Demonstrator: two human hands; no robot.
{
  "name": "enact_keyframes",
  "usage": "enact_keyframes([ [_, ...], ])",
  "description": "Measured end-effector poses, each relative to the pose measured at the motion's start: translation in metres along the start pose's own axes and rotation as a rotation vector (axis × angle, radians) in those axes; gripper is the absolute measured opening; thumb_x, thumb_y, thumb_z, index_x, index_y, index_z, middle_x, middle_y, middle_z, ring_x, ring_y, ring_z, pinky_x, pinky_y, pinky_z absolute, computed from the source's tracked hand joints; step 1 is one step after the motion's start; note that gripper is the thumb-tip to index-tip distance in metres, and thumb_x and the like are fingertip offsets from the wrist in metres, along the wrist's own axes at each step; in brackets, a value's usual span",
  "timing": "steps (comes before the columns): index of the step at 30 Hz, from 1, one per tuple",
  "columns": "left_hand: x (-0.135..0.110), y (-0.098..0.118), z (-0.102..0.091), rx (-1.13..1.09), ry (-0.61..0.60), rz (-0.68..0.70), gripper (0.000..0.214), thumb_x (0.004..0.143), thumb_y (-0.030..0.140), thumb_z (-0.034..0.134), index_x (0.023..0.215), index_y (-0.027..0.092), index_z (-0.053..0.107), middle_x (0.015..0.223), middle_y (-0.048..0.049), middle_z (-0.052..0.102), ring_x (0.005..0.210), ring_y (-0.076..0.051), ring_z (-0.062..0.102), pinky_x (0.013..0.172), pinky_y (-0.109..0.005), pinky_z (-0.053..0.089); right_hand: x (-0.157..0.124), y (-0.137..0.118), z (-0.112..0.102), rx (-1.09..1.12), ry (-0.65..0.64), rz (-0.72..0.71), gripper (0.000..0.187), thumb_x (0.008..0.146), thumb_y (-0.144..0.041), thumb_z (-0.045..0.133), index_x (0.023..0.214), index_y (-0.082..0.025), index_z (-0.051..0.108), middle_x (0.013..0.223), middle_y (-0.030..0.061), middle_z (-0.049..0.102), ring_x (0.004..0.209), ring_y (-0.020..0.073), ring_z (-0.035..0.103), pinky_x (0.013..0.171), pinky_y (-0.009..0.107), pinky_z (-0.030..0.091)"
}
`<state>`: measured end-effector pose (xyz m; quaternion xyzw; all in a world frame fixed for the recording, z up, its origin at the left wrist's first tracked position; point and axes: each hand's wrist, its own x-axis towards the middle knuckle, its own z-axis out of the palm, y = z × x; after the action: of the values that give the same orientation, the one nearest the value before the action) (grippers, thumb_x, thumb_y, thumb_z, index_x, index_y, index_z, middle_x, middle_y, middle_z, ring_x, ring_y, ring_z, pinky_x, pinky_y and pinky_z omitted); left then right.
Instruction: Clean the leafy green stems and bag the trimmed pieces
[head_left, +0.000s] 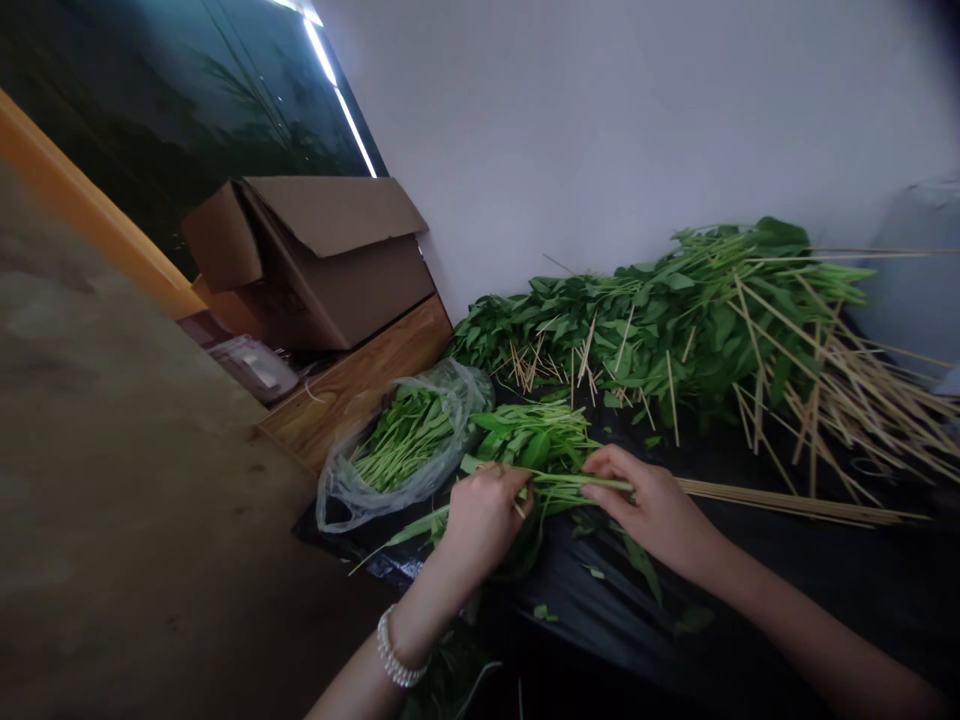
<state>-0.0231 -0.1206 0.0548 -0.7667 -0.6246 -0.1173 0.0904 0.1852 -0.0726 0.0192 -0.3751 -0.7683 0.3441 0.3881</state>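
My left hand (484,515), with a beaded bracelet on its wrist, is closed around leafy green stems, probably water spinach. Between finger and thumb, my right hand (645,505) pinches the other end of a long green stem (562,480) that stretches from the left hand. Just behind both hands lies a heap of cut greens (544,435). Left of it stands a clear plastic bag (465,385) holding cut green stems (405,435). A bundle of thin tan sticks (795,503) lies beyond my right hand.
A long pile of leafy greens (637,310) runs along the wall, with many thin sticks (847,390) scattered over its right end. Black plastic sheeting (600,610) covers the work surface. An open cardboard box (337,270) sits on a wooden surface (360,385) at the left.
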Motion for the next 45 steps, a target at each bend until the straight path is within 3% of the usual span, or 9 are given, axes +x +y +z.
enact_keyframes([
  [5,-0.003,-0.009,-0.002,0.009,-0.012,-0.031,0.016,0.083,0.020,0.054,0.086,0.020,0.070,0.079,-0.0060,0.069,0.080,-0.021,0.063,0.070,-0.029,0.046,0.001,-0.004,-0.003,-0.012,0.070,-0.020,0.013,0.086,-0.032,0.053,0.081,-0.023,0.061,0.061,-0.0027,0.061,0.054,0.0133,0.056,0.053,0.025,0.043],
  [10,-0.008,-0.011,0.000,0.021,-0.017,0.016,0.013,0.082,0.021,0.056,0.081,0.019,0.069,0.074,-0.0058,0.067,0.076,-0.020,0.061,0.070,-0.028,0.045,0.000,-0.001,-0.001,0.116,0.063,-0.012,0.022,0.084,-0.034,0.058,0.103,-0.022,0.063,0.073,-0.0002,0.066,0.061,0.0148,0.059,0.059,0.027,0.048],
  [13,-0.010,-0.011,0.002,-0.035,0.012,0.039,0.014,0.081,0.019,0.055,0.079,0.018,0.069,0.073,-0.0061,0.067,0.074,-0.019,0.061,0.071,-0.028,0.044,0.000,0.003,0.000,0.141,0.026,0.050,0.016,0.086,-0.034,0.055,0.087,-0.022,0.066,0.066,-0.0012,0.064,0.059,0.0148,0.060,0.059,0.027,0.047],
  [18,-0.008,-0.030,-0.004,-0.492,0.155,-0.301,0.018,0.076,0.019,0.053,0.077,0.017,0.071,0.076,-0.0032,0.071,0.072,-0.017,0.062,0.070,-0.026,0.044,0.004,0.014,-0.002,0.052,0.099,0.051,0.015,0.084,-0.033,0.057,0.081,-0.022,0.067,0.069,-0.0003,0.067,0.062,0.0162,0.062,0.060,0.028,0.046],
  [23,-0.010,-0.073,-0.024,-1.031,0.360,-0.658,0.030,0.077,0.041,0.061,0.088,0.015,0.071,0.070,0.0006,0.064,0.055,-0.010,0.052,0.052,-0.020,0.037,0.006,0.017,-0.005,0.145,0.122,0.098,0.019,0.083,-0.037,0.058,0.083,-0.021,0.068,0.071,0.0010,0.068,0.060,0.0164,0.064,0.058,0.028,0.049],
  [30,-0.014,-0.110,-0.058,-1.272,0.661,-0.587,0.030,0.074,0.045,0.071,0.087,0.018,0.063,0.072,0.0040,0.057,0.058,-0.007,0.049,0.053,-0.016,0.037,0.005,0.016,0.002,0.187,0.082,0.119,0.021,0.081,-0.039,0.059,0.084,-0.021,0.070,0.073,0.0018,0.069,0.064,0.0186,0.067,0.062,0.030,0.051],
  [33,-0.005,-0.093,-0.059,-1.241,0.566,-0.464,0.027,0.080,0.045,0.065,0.085,0.019,0.061,0.079,0.0009,0.062,0.071,-0.011,0.057,0.064,-0.019,0.044,0.005,0.017,0.003,0.193,0.078,0.115,0.021,0.081,-0.038,0.060,0.086,-0.022,0.070,0.075,0.0024,0.070,0.065,0.0190,0.067,0.063,0.031,0.051],
  [37,0.011,-0.051,-0.041,-1.063,0.254,-0.273,0.026,0.090,0.044,0.051,0.091,0.019,0.060,0.070,0.0013,0.060,0.067,-0.013,0.057,0.066,-0.023,0.044,0.005,0.015,0.000,0.197,0.100,0.101,0.019,0.080,-0.036,0.060,0.086,-0.022,0.071,0.073,0.0025,0.071,0.065,0.0191,0.067,0.064,0.032,0.051],
  [45,0.020,-0.013,-0.008,-0.602,-0.104,0.053,0.016,0.083,0.032,0.066,0.090,0.019,0.073,0.084,-0.0034,0.066,0.083,-0.018,0.061,0.077,-0.027,0.044,0.006,0.005,-0.003,0.255,0.117,0.089,0.019,0.080,-0.036,0.060,0.085,-0.021,0.071,0.072,0.0025,0.070,0.066,0.0191,0.067,0.065,0.033,0.052],
])
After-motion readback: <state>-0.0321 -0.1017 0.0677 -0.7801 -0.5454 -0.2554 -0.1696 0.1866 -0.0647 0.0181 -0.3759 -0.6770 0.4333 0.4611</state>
